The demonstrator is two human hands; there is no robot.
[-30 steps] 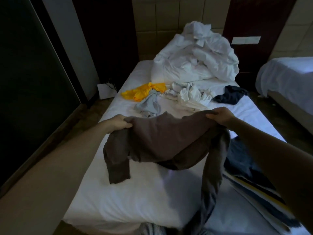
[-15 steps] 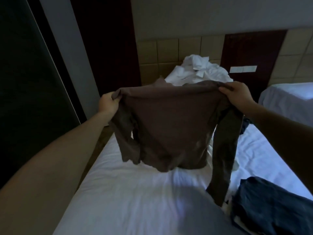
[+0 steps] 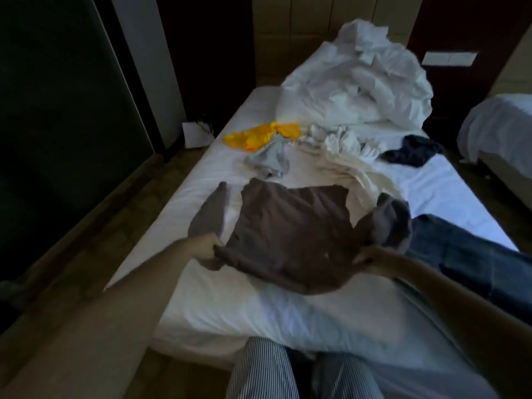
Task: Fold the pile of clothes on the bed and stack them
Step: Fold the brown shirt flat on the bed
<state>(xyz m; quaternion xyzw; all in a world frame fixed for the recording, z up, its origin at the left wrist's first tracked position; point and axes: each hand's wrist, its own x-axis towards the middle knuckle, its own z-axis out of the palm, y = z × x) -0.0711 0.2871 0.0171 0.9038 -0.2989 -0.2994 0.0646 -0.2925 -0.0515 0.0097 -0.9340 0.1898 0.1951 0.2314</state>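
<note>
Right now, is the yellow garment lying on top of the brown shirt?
No, the yellow garment lies farther up the bed, well apart from the brown shirt.

Brown long-sleeved shirt (image 3: 290, 234) on the white-sheeted bed (image 3: 230, 306), towards its foot edge; left hand (image 3: 208, 249) and right hand (image 3: 371, 256) grip its near corners. Blue denim jeans (image 3: 460, 249) lie just right of it, by the right edge. Behind it, from left to right: yellow garment (image 3: 262, 135) with pale grey garment (image 3: 269, 159) before it, crumpled white clothes (image 3: 342, 156), dark navy garment (image 3: 411, 149). Heaped white duvet (image 3: 354, 82) lies at the head end.

Brown shirt (image 3: 290, 237) lowered from held-up spread to flat on bed (image 3: 230, 306), sleeves splayed outward.
</note>
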